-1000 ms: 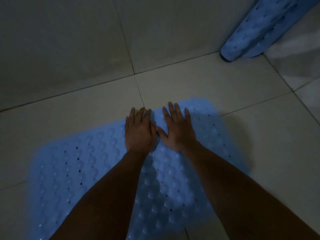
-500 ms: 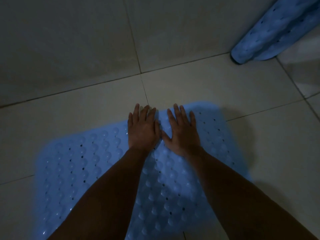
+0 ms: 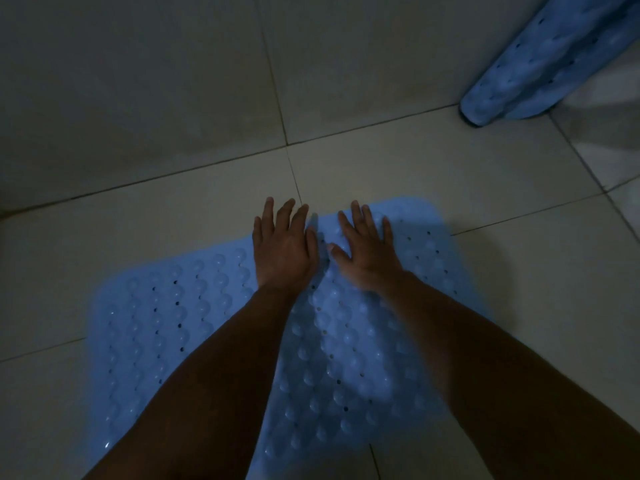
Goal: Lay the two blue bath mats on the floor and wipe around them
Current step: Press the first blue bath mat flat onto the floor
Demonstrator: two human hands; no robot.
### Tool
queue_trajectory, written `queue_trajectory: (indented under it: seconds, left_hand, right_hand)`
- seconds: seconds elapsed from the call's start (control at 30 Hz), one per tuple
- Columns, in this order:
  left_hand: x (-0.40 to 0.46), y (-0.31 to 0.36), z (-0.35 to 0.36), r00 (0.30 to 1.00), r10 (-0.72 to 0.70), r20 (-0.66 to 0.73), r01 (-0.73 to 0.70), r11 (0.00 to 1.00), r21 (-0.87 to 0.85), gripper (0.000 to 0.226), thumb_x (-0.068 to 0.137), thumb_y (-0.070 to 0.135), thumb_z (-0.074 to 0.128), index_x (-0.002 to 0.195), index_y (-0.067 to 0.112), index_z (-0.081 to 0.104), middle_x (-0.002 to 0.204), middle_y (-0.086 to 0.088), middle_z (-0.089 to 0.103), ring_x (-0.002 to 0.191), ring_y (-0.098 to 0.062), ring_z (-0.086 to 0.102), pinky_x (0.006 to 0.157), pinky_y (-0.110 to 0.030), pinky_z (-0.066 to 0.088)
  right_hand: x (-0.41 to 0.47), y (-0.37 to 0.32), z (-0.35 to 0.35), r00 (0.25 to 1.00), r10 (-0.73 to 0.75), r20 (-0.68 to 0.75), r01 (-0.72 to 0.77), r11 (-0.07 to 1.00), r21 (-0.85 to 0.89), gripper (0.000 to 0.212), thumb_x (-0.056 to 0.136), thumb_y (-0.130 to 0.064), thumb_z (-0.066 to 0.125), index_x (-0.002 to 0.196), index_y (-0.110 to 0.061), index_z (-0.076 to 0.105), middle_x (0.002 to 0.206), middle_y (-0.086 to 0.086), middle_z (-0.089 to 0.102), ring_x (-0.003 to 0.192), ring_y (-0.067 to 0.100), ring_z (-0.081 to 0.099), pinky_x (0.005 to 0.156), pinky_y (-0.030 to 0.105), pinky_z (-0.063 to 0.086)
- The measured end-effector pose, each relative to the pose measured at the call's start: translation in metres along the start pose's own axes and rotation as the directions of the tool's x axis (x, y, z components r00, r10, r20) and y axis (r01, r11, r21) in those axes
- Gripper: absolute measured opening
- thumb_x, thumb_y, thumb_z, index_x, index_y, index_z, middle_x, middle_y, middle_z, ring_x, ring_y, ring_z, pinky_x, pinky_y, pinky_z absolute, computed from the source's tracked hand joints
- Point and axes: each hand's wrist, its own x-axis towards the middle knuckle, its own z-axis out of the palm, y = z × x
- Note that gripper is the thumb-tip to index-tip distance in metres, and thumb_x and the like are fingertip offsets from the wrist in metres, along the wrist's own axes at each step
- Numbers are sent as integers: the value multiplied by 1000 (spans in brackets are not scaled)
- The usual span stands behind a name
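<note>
Two bare hands lie flat, palms down, at the centre of the frame. The left hand [image 3: 283, 249] has its fingers straight and slightly spread; its fingertips reach past the far edge of the mat onto the floor. The right hand [image 3: 367, 249], just beside it, is also flat with fingers straight and thumb angled toward the left hand; it looks slightly blurred. Neither hand grips anything; both press down on the mat. Both forearms run from the bottom of the frame up to the hands.

Under them, a light blue bath mat [image 3: 166, 327] lies spread flat on the floor, filling the lower middle of the frame. Its surface is covered in rows of raised bumps and small holes.

In the upper right corner, well apart from the hands, a second blue mat [image 3: 519, 77] is rolled up; its end touches the floor.

The floor [image 3: 433, 168] is pale tile with dark grout lines. The upper part of the frame shows a tiled wall [image 3: 138, 81]. The light is dim.
</note>
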Motion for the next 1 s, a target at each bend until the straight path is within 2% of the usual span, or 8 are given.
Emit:
queue_trajectory:
  seconds: [0.07, 0.1, 0.17, 0.27, 0.37, 0.53, 0.63, 1.0]
  left_hand:
    - [0, 2, -11, 1000, -3, 7, 3, 1000, 1, 52, 106, 39, 31, 149, 17, 52, 159, -8, 45, 158, -31, 17, 125, -56, 24]
    - [0, 5, -15, 1000, 1, 11, -1, 1000, 4, 52, 106, 40, 32, 148, 17, 52, 159, -8, 45, 158, -32, 16, 125, -56, 23]
    - [1, 16, -16, 999, 40, 19, -40, 999, 12, 52, 106, 40, 32, 147, 17, 53, 158, -8, 46, 158, -32, 18, 125, -57, 23]
    - [8, 49, 0, 983, 183, 22, -183, 983, -2, 57, 104, 42, 27, 146, 16, 55, 157, -10, 48, 156, -35, 22, 124, -57, 25]
    - [18, 95, 27, 945, 280, 171, -282, 959, -12, 64, 104, 46, 22, 157, 15, 40, 168, -12, 29, 160, -35, 6, 127, -56, 12]
    - [11, 153, 93, 908, 212, 362, -256, 964, 78, 74, 106, 56, 23, 166, 17, 4, 173, -12, -12, 157, -35, -20, 125, -61, -5]
    - [6, 157, 109, 922, 187, 339, -254, 953, 165, 77, 104, 58, 17, 166, 16, -1, 172, -14, -15, 158, -33, -19, 124, -62, -5]
    - [0, 158, 106, 927, 198, 318, -243, 964, 107, 85, 101, 69, 3, 165, 14, 2, 172, -13, -14, 158, -27, -21, 125, -60, -5]
  right_hand:
    - [8, -2, -28, 990, 33, 138, -57, 983, 172, 61, 108, -50, 35, 163, -26, 21, 173, 3, 3, 160, 20, 0, 128, 49, -4]
    - [11, -1, -44, 992, 38, 117, -73, 949, 306, 54, 109, -43, 39, 159, -24, 33, 171, 6, 21, 158, 22, 16, 129, 44, 9]
    - [10, 10, -70, 990, 94, -102, -28, 856, 516, 40, 108, -29, 48, 145, -16, 56, 150, 9, 56, 142, 25, 50, 119, 37, 36]
    - [-4, 38, -91, 915, 237, -328, -4, 816, 578, 39, 103, -35, 46, 130, -16, 68, 125, 6, 72, 119, 23, 66, 103, 32, 49]
    - [-22, 68, -93, 820, 308, -482, 12, 833, 553, 48, 98, -43, 38, 120, -17, 71, 116, 5, 75, 109, 23, 70, 96, 36, 53]
    - [-44, 107, -72, 817, 231, -528, 11, 910, 414, 39, 103, -29, 40, 116, -10, 72, 116, 12, 73, 110, 31, 67, 95, 37, 50]
    - [-44, 113, -67, 808, 182, -561, 55, 924, 379, 34, 104, -23, 44, 115, -7, 72, 115, 11, 73, 109, 28, 65, 95, 33, 47]
    - [-38, 128, -84, 783, 201, -589, 33, 932, 362, 38, 105, -35, 42, 117, -13, 71, 117, 5, 71, 112, 26, 64, 101, 36, 46]
